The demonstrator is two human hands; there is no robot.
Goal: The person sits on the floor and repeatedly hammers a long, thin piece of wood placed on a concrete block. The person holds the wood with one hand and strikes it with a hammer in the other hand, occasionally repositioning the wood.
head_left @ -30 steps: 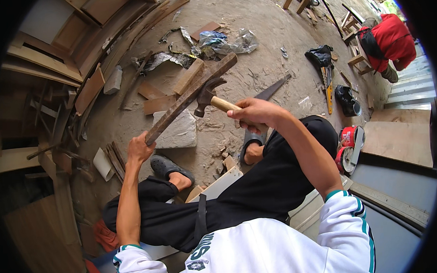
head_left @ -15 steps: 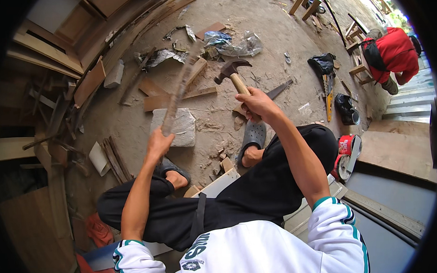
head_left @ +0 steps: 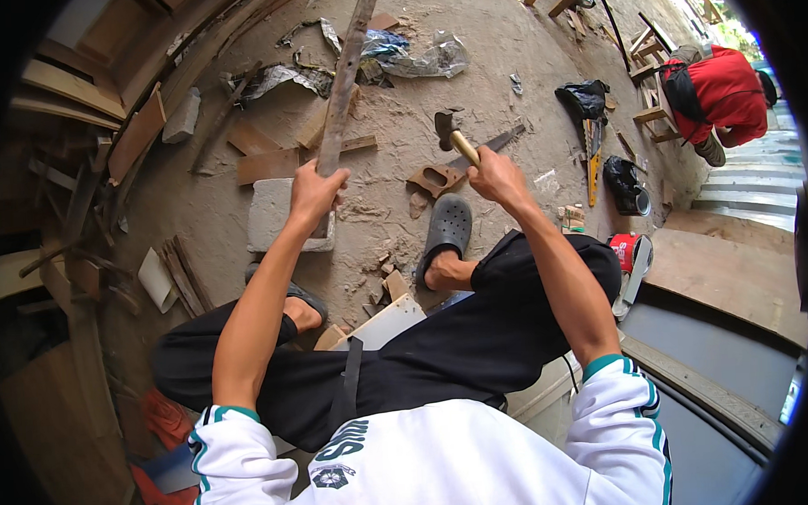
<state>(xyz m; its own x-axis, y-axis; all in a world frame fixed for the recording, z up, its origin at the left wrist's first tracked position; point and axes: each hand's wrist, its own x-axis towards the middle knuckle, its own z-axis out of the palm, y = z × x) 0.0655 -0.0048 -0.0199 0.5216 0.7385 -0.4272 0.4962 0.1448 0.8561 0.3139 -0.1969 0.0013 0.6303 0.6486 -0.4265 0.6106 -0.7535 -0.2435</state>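
My left hand (head_left: 316,198) is closed round the lower part of a long, narrow wooden strip (head_left: 349,72), which slants up and away from me. Below that hand lies a pale, rough block (head_left: 267,217) on the ground, partly covered by my forearm and the strip. In my right hand (head_left: 501,173) is a claw hammer (head_left: 445,129), gripped by its light wooden handle, its dark head raised over the floor. Just beyond my grey clog (head_left: 450,224) rests a handsaw (head_left: 432,178) with a wooden grip. Hammer and strip are apart.
Wood offcuts (head_left: 267,165) and crumpled plastic sheet (head_left: 437,57) litter the dirt floor. Planks (head_left: 78,90) are piled along the left. At right are a yellow-edged tool (head_left: 593,170), a black-bagged can (head_left: 626,187) and a red tin (head_left: 629,247). A person in red (head_left: 719,95) bends at far right.
My left hand has moved away from me with the strip, which was blurred before. The hammer has shifted right and its head has turned. The whole view has shifted slightly.
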